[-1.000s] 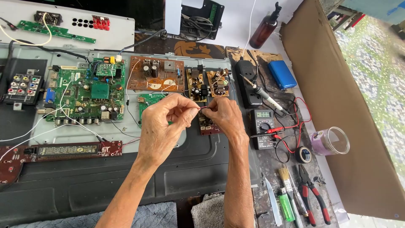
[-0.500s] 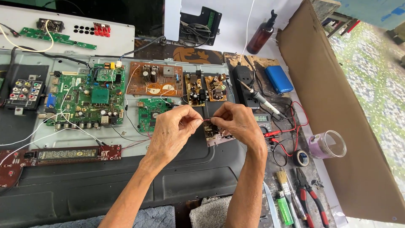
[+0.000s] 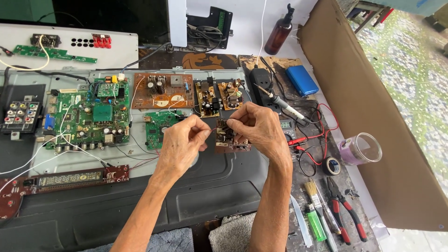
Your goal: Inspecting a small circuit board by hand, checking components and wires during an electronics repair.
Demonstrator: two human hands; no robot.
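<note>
At the far left a black connector panel with coloured round sockets lies on the metal chassis, and below it a long dark red display board runs along the chassis edge. Next comes the large green main board, then a brown board above a small green board.

Your left hand hovers over the middle of the chassis, thumb and forefinger pressed together, pinching a thin red wire that runs across to the small dark brown board. That board sits between your two hands, just above the chassis. Your right hand grips it from the right side, fingers curled over its top edge and thumb against the near face, so part of the board is hidden.

Behind your hands two small brown boards lie side by side. To the right a soldering iron rests by a multimeter with red and black leads. Further right are a roll of black tape, a clear cup, a blue case, and near the front a brush and red-handled pliers
</note>
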